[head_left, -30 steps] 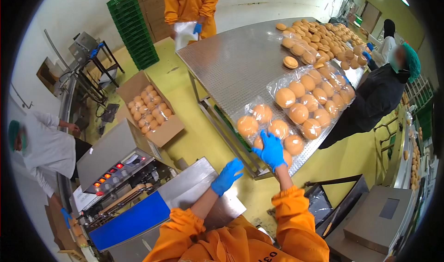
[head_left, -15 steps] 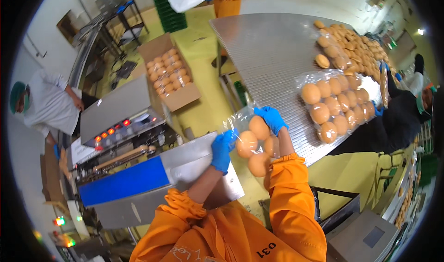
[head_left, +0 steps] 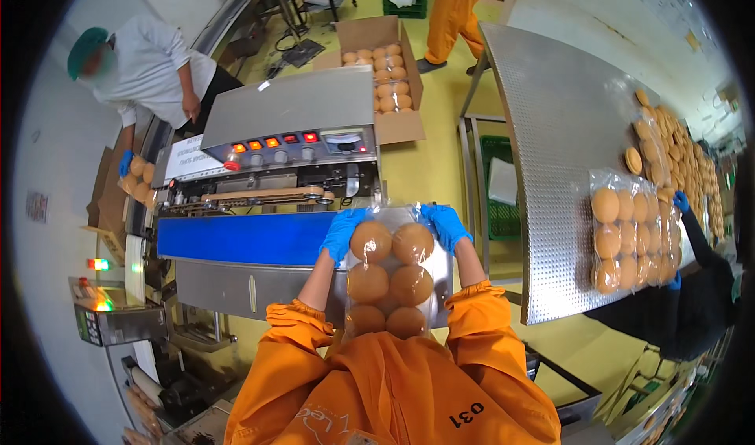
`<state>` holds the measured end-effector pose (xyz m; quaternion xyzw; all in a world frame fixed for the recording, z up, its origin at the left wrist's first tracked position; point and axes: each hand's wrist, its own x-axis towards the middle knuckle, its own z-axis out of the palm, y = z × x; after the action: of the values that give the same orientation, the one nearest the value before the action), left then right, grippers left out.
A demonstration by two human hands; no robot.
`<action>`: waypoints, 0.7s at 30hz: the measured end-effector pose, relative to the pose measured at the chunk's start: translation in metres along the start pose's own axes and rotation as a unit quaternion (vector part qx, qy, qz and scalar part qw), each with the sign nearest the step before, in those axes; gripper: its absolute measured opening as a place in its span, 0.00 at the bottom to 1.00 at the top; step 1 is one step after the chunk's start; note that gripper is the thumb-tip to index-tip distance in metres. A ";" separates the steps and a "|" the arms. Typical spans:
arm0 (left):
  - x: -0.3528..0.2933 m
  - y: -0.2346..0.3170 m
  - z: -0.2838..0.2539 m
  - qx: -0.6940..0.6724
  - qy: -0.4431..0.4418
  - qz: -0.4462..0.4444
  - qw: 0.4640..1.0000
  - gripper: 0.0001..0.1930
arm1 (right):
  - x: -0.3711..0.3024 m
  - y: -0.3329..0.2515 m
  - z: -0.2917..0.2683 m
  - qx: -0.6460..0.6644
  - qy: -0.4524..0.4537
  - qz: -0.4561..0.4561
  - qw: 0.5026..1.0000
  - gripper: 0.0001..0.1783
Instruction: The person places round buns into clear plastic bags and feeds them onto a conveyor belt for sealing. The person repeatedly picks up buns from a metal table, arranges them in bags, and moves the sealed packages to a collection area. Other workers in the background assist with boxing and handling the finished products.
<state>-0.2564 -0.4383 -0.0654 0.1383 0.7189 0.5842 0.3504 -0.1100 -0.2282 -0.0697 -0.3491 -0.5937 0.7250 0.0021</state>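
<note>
We see a clear plastic bag (head_left: 390, 266) just to the right of the blue belt (head_left: 244, 238). We count in it six round golden-brown buns (head_left: 370, 283), set in two columns of three. Its shiny film is wrinkled at the far end, held near both corners.

Food-packing plant: sealing machine (head_left: 287, 111), blue belt (head_left: 244, 240), carton (head_left: 399, 130) of buns (head_left: 391, 74).

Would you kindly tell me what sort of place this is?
Probably a bakery's packing room: loose buns lie on a metal table, a cardboard box holds more, and a clear bag of buns is held.
</note>
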 end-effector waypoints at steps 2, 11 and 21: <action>0.004 -0.008 -0.014 -0.131 -0.025 -0.086 0.987 0.10 | 0.007 0.000 0.003 0.093 -0.041 0.069 0.992 0.13; 0.033 -0.032 -0.042 -0.250 0.024 -0.086 0.964 0.11 | 0.047 0.006 0.037 0.275 0.029 0.037 0.960 0.13; 0.018 -0.036 0.005 -0.298 0.061 -0.001 0.953 0.10 | 0.037 0.030 0.017 0.274 0.227 -0.127 0.926 0.11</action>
<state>-0.2581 -0.4341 -0.1059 -0.0095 0.5323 0.7789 0.3316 -0.1341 -0.2362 -0.1132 -0.4119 -0.3952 0.7544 0.3240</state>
